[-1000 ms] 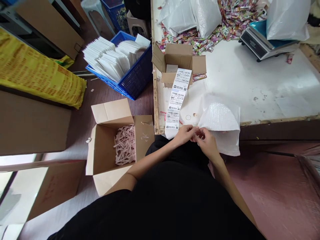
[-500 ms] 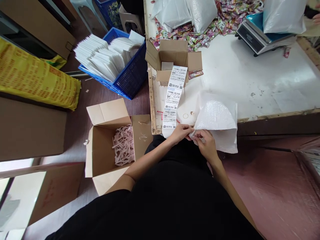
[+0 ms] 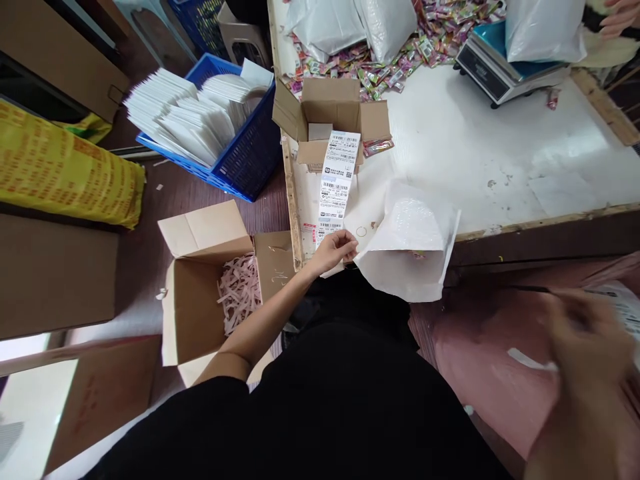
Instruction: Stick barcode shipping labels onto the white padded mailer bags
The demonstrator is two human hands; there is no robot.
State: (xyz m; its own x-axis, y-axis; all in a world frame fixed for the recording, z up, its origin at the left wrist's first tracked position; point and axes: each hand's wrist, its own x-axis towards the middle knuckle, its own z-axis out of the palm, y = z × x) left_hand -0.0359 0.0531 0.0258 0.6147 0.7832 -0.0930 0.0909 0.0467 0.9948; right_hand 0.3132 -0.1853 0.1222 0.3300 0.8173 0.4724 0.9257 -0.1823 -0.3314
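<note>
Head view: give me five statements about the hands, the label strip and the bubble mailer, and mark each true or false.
1. The left hand touches the lower end of the label strip. True.
2. The right hand grips the bubble mailer. False: it is blurred, away to the right, off the mailer.
3. The label strip runs out of the small open carton on the table. True.
4. The bubble mailer overhangs the table's near edge. True.
5. The floor box holds candy. False: it holds pink paper shreds.
</note>
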